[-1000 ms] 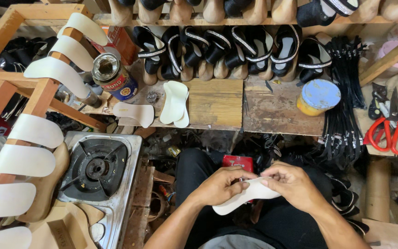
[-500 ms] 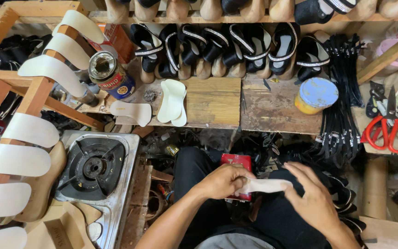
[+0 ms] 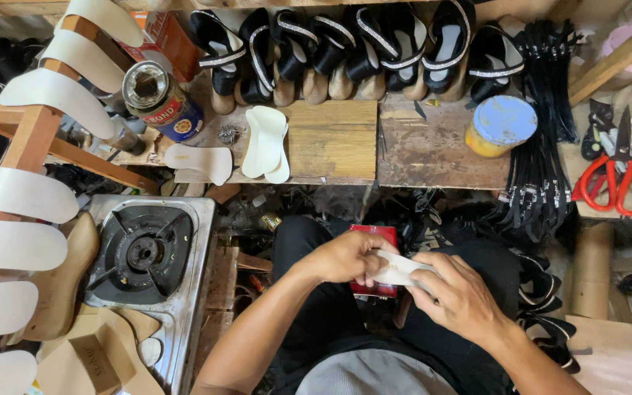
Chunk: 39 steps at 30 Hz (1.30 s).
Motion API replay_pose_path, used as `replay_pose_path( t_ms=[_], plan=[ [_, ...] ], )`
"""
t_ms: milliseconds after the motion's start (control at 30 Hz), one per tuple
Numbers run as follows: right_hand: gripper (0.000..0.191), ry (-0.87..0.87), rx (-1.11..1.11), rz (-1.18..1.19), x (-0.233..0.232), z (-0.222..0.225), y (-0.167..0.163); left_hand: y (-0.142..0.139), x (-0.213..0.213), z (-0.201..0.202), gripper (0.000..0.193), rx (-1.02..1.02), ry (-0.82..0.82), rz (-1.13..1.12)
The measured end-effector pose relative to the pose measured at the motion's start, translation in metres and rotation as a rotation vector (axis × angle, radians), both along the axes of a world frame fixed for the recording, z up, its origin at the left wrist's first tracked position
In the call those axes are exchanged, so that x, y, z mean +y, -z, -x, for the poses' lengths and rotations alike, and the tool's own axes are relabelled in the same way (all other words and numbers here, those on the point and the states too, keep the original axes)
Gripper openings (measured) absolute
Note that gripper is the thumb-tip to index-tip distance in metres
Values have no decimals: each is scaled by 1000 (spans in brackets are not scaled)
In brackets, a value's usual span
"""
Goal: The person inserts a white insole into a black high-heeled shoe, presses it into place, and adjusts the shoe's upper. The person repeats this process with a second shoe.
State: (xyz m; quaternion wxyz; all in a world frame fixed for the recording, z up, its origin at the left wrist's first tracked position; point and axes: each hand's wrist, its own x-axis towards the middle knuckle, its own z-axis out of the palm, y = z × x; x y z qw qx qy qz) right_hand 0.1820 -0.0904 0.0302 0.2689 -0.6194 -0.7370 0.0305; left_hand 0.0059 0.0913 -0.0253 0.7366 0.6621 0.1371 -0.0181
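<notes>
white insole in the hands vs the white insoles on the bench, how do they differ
The insole in the hands is gripped by the left hand and right hand, mostly covered and off the bench; the pair of insoles on the bench lies free, overlapping, in full view. Both are white and flat.

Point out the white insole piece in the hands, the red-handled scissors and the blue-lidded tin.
white insole piece (image 3: 396, 268), head view, on its bare middle between the hands.
red-handled scissors (image 3: 618, 189), head view, on the handle loops.
blue-lidded tin (image 3: 505, 121), head view, on the lid's centre.
</notes>
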Motion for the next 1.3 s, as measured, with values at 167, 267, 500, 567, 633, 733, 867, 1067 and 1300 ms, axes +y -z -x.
replay_pose_path(
  t_ms=[167, 267, 500, 567, 633, 733, 867, 1067, 1300],
  plan=[
    [20, 15, 61, -33, 3, -3, -8, -10, 15, 4, 27, -82, -79, 82],
    [20, 56, 57, -57, 3, -1, -16, -13, 22, 4, 24, -116, -111, 97],
    [66, 52, -38, -30, 5, 3, -30, -13, 33, 1, 22, -110, -132, 55],
    [62, 50, -52, 12, 7, 2, -30, -14, 36, 1, 22, -109, -134, 51],
    [56, 34, -43, 27, 7, -1, -30, -16, 39, 3, 22, -108, -148, 52],
    [51, -9, 10, 11, 6, -10, -28, -20, 45, 8, 22, -111, -180, 75],
    [65, -8, 204, -36, 4, -14, -14, -21, 49, 14, 17, -124, -184, 132],
    [68, 153, 1133, 321, 6, -24, 20, -22, 49, 21, 19, -153, -204, -3],
    [37, 467, 1328, 403, -13, -51, 40, -37, 37, 22, 32, -306, -142, -266]
  ],
)
